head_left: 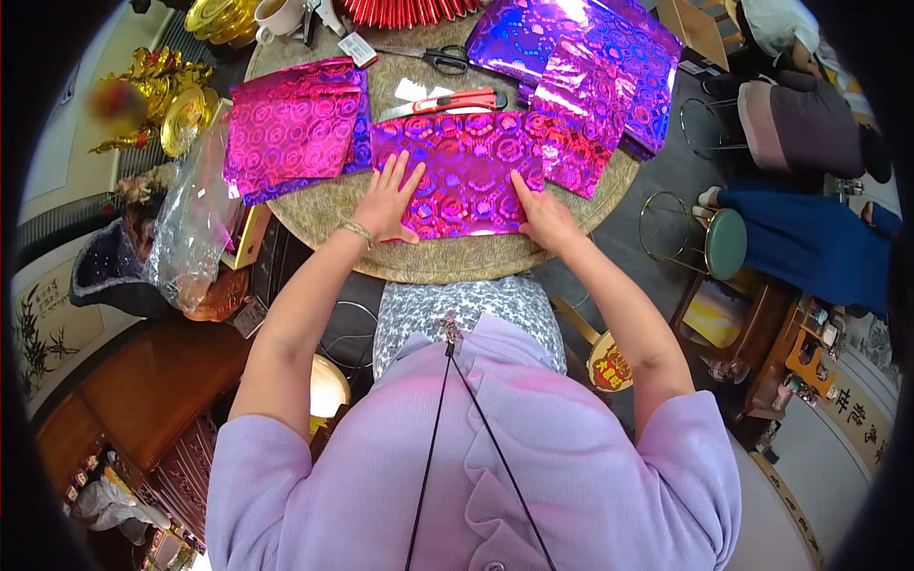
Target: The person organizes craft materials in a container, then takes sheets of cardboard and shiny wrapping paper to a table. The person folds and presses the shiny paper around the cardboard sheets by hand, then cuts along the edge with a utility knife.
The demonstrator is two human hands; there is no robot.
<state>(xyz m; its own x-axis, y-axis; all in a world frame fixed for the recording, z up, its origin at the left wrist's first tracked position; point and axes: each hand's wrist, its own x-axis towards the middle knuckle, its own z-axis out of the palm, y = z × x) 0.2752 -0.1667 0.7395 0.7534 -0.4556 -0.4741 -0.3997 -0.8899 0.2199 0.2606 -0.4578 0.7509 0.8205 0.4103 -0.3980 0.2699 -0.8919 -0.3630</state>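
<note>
A sheet of shiny magenta foil paper (pixel 462 181) lies flat in front of me on the round table (pixel 314 224). My left hand (pixel 386 202) rests on its left end with the fingers spread. On its right end lies my right hand (pixel 545 214), thumb and fingers stretched out over the foil. Just beyond the sheet is a red utility knife (pixel 457 101). To the left sits a stack of pink foil sheets (pixel 295 124) over blue ones. More pink foil (pixel 583 124) overlaps the sheet's right end, on top of a blue-purple foil stack (pixel 647 67).
Black scissors (pixel 443 59), a white tag (pixel 357 49), a cup (pixel 281 17) and a red pleated paper piece (pixel 409 8) lie along the far side. Gold ornaments (pixel 171 95) and clear plastic (pixel 190 219) are at left. Stools (pixel 725 243) and other people (pixel 804 124) are at right.
</note>
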